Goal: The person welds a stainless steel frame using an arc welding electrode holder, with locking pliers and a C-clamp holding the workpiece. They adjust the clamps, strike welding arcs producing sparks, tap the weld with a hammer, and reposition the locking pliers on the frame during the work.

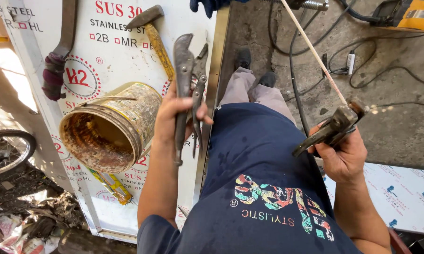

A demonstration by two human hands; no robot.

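My left hand [173, 117] is shut around grey locking pliers [187, 70], held upright with the jaws pointing away from me, over the edge of a steel sheet covered in white film [113, 56]. At the right, my right hand [346, 157] grips a dark welding electrode holder [332, 129]. A long thin rod [310, 47] is clamped in it and slants up to the top of the view. My dark blue shirt, grey trousers and shoes fill the space between the hands.
A rusty tin can [111, 127] lies on its side on the sheet, next to a hammer [153, 33] and a curved bar with a wrapped end [57, 70]. Black cables [362, 61] cross the concrete floor. A yellow machine [409, 14] stands top right, a bicycle wheel [5, 150] far left.
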